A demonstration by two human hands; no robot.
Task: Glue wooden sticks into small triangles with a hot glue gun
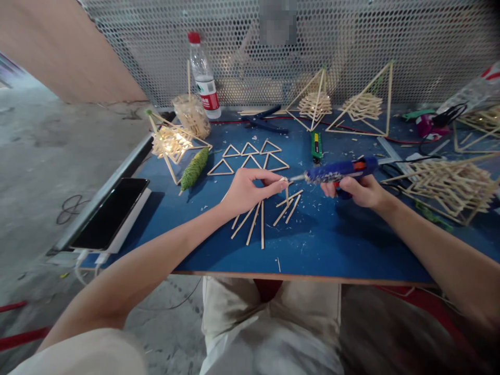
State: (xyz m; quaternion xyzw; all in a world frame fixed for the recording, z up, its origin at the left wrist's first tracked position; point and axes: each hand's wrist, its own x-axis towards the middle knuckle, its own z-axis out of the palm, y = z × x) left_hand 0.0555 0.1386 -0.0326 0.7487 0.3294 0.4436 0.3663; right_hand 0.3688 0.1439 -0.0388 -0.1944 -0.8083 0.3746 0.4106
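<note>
My right hand (361, 191) is wrapped round a blue glue gun (336, 170), its nozzle pointing left. The nozzle tip meets the fingertips of my left hand (252, 188), which pinch a thin wooden stick (287, 194) that hangs downward. Loose wooden sticks (262, 224) fan out on the blue table below my left hand, and a few shorter-looking ones (294, 209) lie to their right. Beyond my left hand are several small stick triangles (221, 167) in two rows, one partly behind my fingers.
Left lie a green yarn bundle (195, 169), a lit stick frame (172, 144) and a phone (111, 213) on a white block. Behind stand a water bottle (205, 83), pliers (265, 123), a green cutter (316, 147) and stick pyramids (315, 104). Stacked sticks (449, 185) sit right.
</note>
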